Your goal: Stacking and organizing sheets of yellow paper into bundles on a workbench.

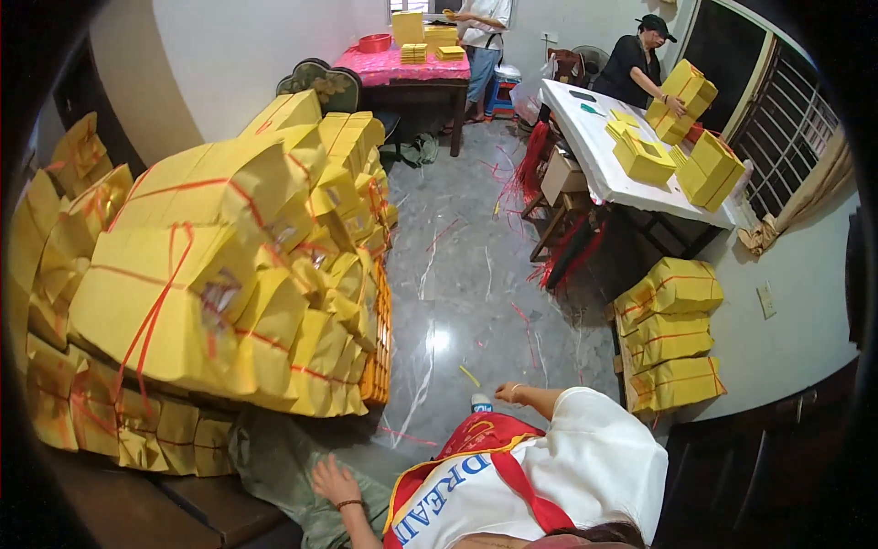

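left hand [335,482]: fingers spread, palm down, flat on a grey-green cloth [274,462]; holds nothing
cloth: lies on the floor under the left hand, runs from it toward the foot of the yellow pile
right hand [506,392]: wrist with a bracelet shows; hand curled at a small bottle [481,402]; fingers mostly hidden, cannot tell if it grips or only touches
bottle: white cap end, blue label, on the floor right against the right hand, between hand and torso
yellow strip [468,376]: loose on the floor just beyond the right hand, not touching it
bundle pile [229,274]: big heap of yellow paper bundles tied with red string, up and beyond the left hand, near but apart
small stack [672,334]: three yellow tied bundles against the wall, well off to the outer side of the right hand
floor [457,274]: grey glossy marble, red string scraps scattered, stretches ahead of both hands
white desk [594,156]: far ahead of the right hand, carries yellow boxes [645,157]; a person in black handles one there
pink desk [402,66]: farthest back, yellow stacks on it, second person standing at it
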Demonstrator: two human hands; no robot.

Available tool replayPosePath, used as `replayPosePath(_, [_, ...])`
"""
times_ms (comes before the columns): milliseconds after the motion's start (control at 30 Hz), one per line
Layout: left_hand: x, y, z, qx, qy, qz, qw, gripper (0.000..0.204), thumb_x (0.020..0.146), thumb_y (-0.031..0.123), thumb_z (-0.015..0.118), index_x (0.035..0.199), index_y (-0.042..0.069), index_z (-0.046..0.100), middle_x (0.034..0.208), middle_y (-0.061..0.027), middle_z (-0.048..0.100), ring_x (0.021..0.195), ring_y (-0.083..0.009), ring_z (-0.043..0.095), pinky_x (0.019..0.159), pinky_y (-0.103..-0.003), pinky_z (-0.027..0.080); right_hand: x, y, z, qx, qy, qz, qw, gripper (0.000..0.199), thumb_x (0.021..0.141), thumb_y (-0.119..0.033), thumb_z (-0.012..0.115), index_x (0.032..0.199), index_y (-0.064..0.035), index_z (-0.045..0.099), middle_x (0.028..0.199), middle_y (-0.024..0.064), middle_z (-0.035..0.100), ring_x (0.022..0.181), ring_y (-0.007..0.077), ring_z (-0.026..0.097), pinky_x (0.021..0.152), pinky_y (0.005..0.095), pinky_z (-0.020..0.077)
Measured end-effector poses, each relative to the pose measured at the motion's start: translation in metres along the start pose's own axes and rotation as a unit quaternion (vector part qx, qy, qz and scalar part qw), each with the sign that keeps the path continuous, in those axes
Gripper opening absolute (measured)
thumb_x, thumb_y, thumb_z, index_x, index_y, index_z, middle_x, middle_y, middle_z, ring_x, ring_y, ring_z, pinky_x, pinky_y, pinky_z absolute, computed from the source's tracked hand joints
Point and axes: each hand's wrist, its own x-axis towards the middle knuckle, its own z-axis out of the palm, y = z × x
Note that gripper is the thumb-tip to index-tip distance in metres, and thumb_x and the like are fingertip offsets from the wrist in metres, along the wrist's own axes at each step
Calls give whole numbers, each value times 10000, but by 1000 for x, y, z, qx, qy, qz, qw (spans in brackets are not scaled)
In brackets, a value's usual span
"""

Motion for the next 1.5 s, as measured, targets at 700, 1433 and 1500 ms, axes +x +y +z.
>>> replayPosePath(700, [189, 479, 109, 11, -403, 509, 761, 429, 870, 283, 507, 1268, 125, 480, 1118, -149, 606, 1004, -311, 595, 826, -431, 480, 79, 123, -223, 551, 78, 132, 821, 271, 830, -306, 584, 1067, -177, 565, 875, 9, 603, 713, 137, 528, 569, 337, 393])
replayPosePath(1433, [405, 1010, 146, -86, -361, 763, 530, 398, 867, 204, 555, 1238, 69, 506, 1088, -194, 600, 952, -363, 584, 827, -423, 467, 68, 142, -525, 725, 453, 92, 511, 316, 882, -321, 557, 1161, -174, 556, 1009, -21, 613, 849, 92, 564, 665, 280, 447])
replayPosePath(1500, [398, 1043, 158, -73, -410, 752, 511, 410, 870, 198, 555, 1256, 74, 497, 1121, -194, 590, 963, -350, 591, 832, -410, 472, 47, 172, -562, 714, 536, 84, 442, 309, 900, -311, 535, 1157, -140, 555, 1021, -9, 613, 842, 93, 569, 667, 276, 446])
